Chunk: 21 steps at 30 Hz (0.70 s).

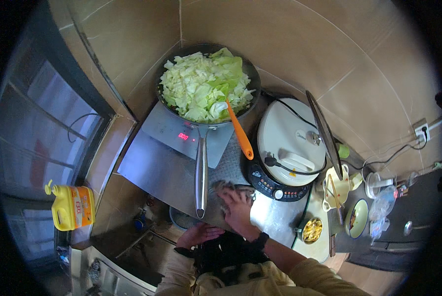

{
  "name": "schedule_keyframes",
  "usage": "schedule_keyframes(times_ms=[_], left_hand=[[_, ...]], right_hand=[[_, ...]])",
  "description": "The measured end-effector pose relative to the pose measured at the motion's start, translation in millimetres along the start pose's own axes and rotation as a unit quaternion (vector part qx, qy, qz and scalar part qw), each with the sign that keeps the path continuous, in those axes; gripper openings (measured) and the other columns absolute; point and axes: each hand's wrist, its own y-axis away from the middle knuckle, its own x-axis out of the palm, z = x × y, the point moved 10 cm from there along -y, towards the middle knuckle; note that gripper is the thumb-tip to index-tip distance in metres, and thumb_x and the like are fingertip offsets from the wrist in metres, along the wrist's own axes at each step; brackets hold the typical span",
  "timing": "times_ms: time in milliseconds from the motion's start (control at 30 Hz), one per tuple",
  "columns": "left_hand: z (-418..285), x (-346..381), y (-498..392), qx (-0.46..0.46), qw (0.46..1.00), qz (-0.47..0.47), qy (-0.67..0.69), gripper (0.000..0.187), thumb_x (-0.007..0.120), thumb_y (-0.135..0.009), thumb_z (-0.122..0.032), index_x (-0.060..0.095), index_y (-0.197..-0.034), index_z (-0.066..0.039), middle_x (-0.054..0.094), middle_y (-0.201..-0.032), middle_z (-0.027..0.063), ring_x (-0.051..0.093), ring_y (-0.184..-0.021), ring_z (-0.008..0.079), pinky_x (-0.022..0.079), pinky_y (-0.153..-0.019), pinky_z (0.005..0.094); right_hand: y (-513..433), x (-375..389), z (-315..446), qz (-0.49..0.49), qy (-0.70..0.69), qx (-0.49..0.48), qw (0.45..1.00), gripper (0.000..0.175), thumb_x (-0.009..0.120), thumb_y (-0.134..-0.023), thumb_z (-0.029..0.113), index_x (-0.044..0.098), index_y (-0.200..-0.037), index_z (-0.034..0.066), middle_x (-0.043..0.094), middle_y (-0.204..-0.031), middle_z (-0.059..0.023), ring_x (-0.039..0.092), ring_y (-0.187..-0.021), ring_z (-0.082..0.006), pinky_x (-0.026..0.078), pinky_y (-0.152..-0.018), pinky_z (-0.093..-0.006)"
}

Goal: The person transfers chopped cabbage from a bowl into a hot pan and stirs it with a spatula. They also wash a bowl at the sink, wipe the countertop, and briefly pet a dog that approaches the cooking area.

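Note:
My right hand point(237, 207) presses a grey cloth point(224, 187) onto the steel counter point(272, 218), just right of the pan handle. My left hand point(202, 235) is at the counter's front edge, palm turned up and fingers together, with nothing seen in it. Ahead, a frying pan point(201, 166) heaped with chopped cabbage point(202, 85) sits on an induction cooker point(161, 127) with a lit red display. An orange-handled utensil point(240, 133) leans in the pan, its head hidden in the cabbage.
A white-lidded electric cooker point(287, 137) stands right of the pan, a glass lid point(326, 135) upright beside it. Farther right are a bowl of yellow food point(312, 230), a scalloped dish point(328, 198) with chopsticks and an oval dish point(358, 218). A yellow detergent jug point(72, 209) stands at left.

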Motion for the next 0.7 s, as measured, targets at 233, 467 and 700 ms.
schedule_keyframes(times_ms=[233,467,700], left_hand=[[4,4,-9,-0.031,0.999,0.029,0.019,0.062,0.03,-0.097,-0.046,0.034,-0.134,0.004,0.044,-0.132,0.0264,0.044,-0.124,0.0345,0.036,-0.105,0.0419],[9,12,-18,-0.028,0.997,0.038,0.068,0.055,0.031,-0.099,-0.034,0.03,-0.134,0.008,0.038,-0.134,0.0314,0.038,-0.127,0.0396,0.03,-0.109,0.0461],[34,-23,-27,0.02,0.999,-0.013,0.046,0.053,0.037,-0.098,-0.039,0.038,-0.133,0.0,0.047,-0.132,0.0195,0.05,-0.119,0.0315,0.044,-0.098,0.0419]], right_hand=[[54,-60,-32,-0.07,-0.083,-0.014,0.994,0.057,0.056,-0.063,-0.008,0.056,-0.118,0.0068,0.053,-0.117,-0.0142,0.048,-0.105,-0.035,0.043,-0.088,-0.0425],[82,-40,-80,-0.058,0.038,0.13,0.989,0.076,0.063,-0.063,0.002,0.037,-0.134,0.0082,0.039,-0.121,-0.0235,0.039,-0.104,-0.0418,0.038,-0.09,-0.0499],[55,-10,-18,-0.019,0.004,0.069,0.997,0.073,0.067,-0.065,0.003,0.04,-0.132,0.0095,0.038,-0.123,-0.0225,0.039,-0.106,-0.0412,0.038,-0.09,-0.0484]])
